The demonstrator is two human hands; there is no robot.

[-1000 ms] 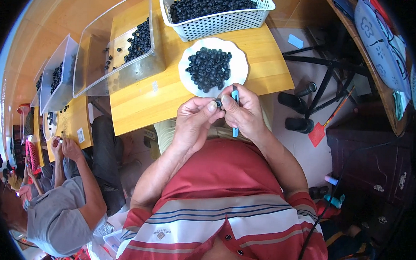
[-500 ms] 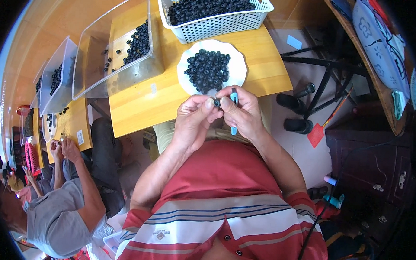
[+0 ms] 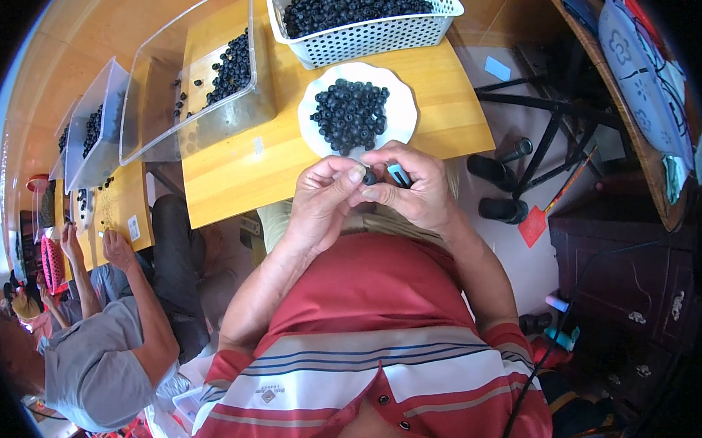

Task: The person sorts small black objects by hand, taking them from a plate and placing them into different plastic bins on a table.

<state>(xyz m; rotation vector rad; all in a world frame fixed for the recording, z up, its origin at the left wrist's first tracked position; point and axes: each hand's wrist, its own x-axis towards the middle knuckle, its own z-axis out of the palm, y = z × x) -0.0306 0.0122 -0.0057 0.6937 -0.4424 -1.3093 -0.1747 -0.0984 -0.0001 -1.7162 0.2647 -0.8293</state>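
Fingers of the left hand [image 3: 325, 194] were closed on a dark round piece [image 3: 370, 177]; right of them, a light-blue tool [image 3: 400, 175] was gripped by fingers of the right hand [image 3: 421, 192]. Through a loosened left pinch, the piece risked being dropped.

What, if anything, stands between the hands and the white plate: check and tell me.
Nothing visible: the left hand and right hand are close to the near rim of the white plate, a dark round piece held between them. The blue tool is tucked in the right hand.
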